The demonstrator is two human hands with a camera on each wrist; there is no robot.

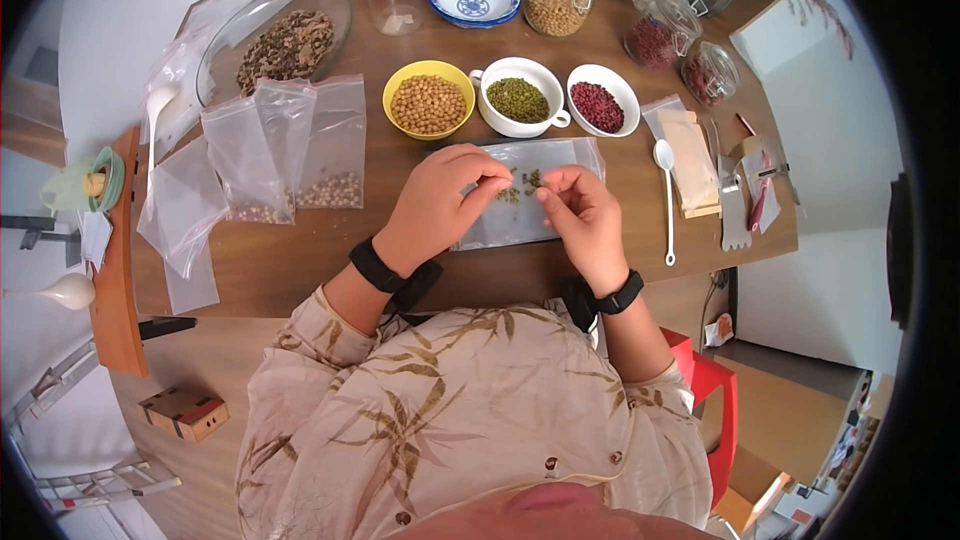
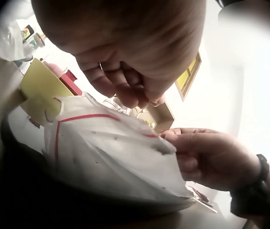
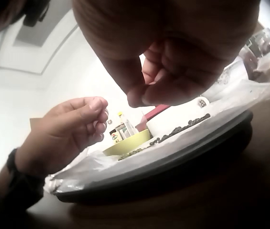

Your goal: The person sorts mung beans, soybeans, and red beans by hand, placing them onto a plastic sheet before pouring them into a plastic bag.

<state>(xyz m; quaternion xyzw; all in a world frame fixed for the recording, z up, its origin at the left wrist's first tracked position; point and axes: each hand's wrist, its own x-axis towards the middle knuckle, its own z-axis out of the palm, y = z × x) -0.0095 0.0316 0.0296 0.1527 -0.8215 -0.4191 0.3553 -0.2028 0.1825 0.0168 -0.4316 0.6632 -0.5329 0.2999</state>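
with left hand (image 1: 428, 208) and right hand (image 1: 590, 231) each pressing thumb to fingertips, anything between them too small to tell, work low over the green beans (image 1: 509, 195) on the plastic sheet (image 1: 512, 226), nudging gently so none scatter.
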